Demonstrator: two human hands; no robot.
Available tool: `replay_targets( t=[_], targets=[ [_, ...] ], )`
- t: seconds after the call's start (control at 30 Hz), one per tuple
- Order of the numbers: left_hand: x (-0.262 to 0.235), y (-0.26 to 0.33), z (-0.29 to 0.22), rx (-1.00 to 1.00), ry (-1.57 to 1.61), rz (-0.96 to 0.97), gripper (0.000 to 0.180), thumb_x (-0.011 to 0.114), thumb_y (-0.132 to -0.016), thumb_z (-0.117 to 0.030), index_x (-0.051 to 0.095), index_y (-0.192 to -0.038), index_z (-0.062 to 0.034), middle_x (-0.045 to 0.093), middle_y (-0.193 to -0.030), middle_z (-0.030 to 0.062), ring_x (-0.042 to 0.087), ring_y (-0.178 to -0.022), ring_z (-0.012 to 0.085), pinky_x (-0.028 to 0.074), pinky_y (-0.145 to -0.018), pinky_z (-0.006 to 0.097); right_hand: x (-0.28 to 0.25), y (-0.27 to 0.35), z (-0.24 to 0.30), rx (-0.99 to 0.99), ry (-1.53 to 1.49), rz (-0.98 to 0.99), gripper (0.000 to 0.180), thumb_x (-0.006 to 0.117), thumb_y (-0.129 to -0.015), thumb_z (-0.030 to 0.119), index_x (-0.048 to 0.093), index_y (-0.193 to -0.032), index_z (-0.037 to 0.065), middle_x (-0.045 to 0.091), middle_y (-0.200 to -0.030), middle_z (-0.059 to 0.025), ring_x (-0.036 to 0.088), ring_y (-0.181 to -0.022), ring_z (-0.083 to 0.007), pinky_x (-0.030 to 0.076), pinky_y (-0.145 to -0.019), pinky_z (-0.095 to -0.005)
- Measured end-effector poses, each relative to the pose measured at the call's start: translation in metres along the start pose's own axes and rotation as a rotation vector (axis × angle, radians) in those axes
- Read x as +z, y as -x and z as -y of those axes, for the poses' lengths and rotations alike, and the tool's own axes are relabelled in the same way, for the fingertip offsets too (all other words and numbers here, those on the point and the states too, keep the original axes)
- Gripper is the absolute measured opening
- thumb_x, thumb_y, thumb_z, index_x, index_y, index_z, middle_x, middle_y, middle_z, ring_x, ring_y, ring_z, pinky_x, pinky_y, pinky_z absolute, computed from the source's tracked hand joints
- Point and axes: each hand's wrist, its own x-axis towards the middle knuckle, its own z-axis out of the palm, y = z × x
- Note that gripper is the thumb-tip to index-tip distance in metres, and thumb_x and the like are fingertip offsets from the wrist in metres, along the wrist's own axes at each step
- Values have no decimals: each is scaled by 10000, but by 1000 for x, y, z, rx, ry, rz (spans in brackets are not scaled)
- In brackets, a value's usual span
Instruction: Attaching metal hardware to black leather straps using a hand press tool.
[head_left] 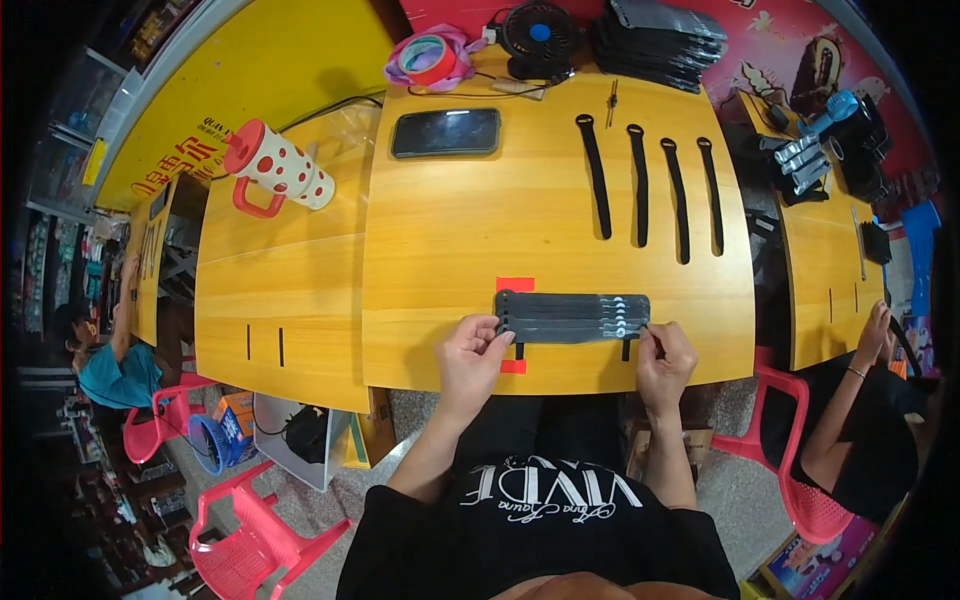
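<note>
Near the table's front edge lies a flat pack of black straps (560, 318), the straps side by side under what looks like shiny clear plastic. My left hand (472, 358) pinches its left end between thumb and fingers. At the right end my right hand (666, 368) has its fingers closed on the pack's lower corner. Red tape (515, 285) shows just beyond the pack's left end, and another red piece lies below it. Two short dark marks peek out under the pack. Farther off, several loose black straps with looped ends (641, 185) lie spread out in a row.
A phone (445, 133), a tape roll (426, 60), a small fan (538, 35) and a stack of black packs (658, 45) sit toward the back. A spotted tumbler (280, 170) stands left. People sit at tables on both sides; pink chairs (255, 540) stand around.
</note>
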Motion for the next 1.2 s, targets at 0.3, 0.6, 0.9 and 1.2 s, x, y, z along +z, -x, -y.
replay_targets(
  t=[0.3, 0.6, 0.9, 1.2],
  targets=[
    [0, -2, 4, 18, -76, -5, 187, 714, -841, 38, 620, -1001, 28, 632, -770, 24, 566, -605, 31, 429, -485, 173, 1, -1, -1, -21, 28, 4, 44, 648, -798, -88, 639, -821, -52, 528, -645, -131, 523, -524, -206, 391, -489, -305],
    [1, -1, 3, 52, -109, -5, 192, 723, -833, 44, 611, -988, 33, 617, -750, 14, 552, -622, 25, 416, -534, 174, 2, 0, 1, -10, 31, -5, 67, 648, -789, -103, 631, -821, -47, 518, -639, -120, 496, -504, -192, 380, -483, -296],
    [0, -5, -5, 190, -312, -72, 159, 727, -784, 62, 614, -893, 36, 567, -849, 94, 588, -644, 136, 470, -555, 237, 2, 0, 3, -4, 42, -1, 80, 642, -785, -104, 627, -819, -32, 526, -646, -120, 517, -516, -206, 394, -493, -305],
    [-3, 7, 1, 516, -412, -49, 97, 680, -835, 49, 653, -925, 26, 572, -877, 102, 598, -668, 164, 488, -553, 265, 3, 1, 0, -50, 56, -61, 59, 633, -777, -51, 619, -793, 4, 559, -680, -160, 569, -577, -328, 439, -517, -386]
  ],
)
